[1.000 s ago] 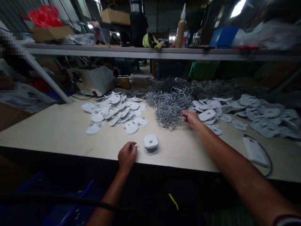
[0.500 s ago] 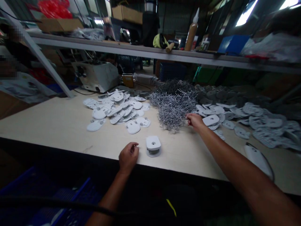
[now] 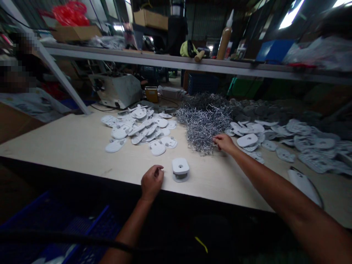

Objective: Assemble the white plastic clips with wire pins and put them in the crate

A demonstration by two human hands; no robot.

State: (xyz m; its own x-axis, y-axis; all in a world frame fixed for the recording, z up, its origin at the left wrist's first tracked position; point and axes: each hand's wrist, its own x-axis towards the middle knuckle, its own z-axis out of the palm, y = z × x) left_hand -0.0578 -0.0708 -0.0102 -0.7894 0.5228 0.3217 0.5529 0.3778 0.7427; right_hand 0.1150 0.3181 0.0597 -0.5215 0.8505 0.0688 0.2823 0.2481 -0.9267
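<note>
My left hand rests curled on the table's front edge, holding nothing, just left of a small white plastic block that stands apart from it. My right hand reaches across the table to the right side of a heap of bent metal wire pins. Its fingertips touch the heap, and whether they pinch any pins is too small to tell. White plastic plates lie in a loose pile left of the heap. Perforated white plates spread out to its right.
A seated person is at the far left. A grey machine stands behind the table under a long metal shelf loaded with boxes and a glue bottle. A white corded housing lies at right; a blue crate sits below the table.
My right hand has shifted slightly left, closer into the heap of pins. My left hand stays beside the white block. The whole view has drifted slightly.
</note>
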